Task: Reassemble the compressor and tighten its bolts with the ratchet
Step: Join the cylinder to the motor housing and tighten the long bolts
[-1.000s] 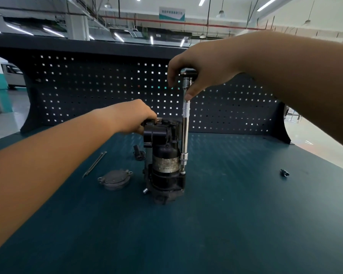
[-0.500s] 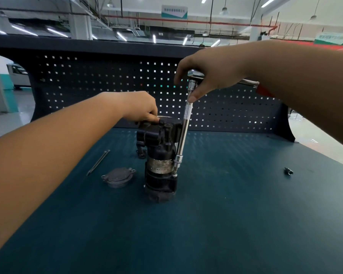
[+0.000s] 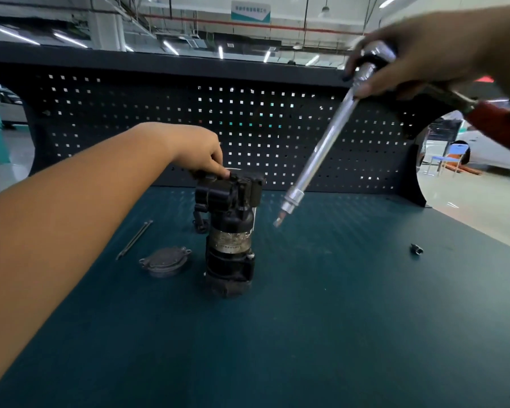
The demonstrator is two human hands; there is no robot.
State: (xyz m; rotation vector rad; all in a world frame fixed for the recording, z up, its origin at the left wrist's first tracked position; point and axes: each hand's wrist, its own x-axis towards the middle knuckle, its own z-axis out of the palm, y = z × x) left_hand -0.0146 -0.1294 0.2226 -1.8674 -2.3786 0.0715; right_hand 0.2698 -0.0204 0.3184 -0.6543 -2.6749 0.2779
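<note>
— What runs along the bench's (image 3: 336,334) far edge?
— A dark pegboard (image 3: 159,119), full of square holes.
— And beyond it?
— A blue chair (image 3: 457,149) on the floor past the far right corner, a white van (image 3: 5,106) off the left end, and a teal sign (image 3: 250,11) overhead.

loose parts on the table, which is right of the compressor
The small dark metal piece, alone right of the black compressor; the round grey cover and thin metal rods lie left.

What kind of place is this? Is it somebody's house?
Not a house; most likely a workshop or factory hall. There's a workbench with a pegboard back, a compressor, a ratchet, and strip lights high overhead.
</note>
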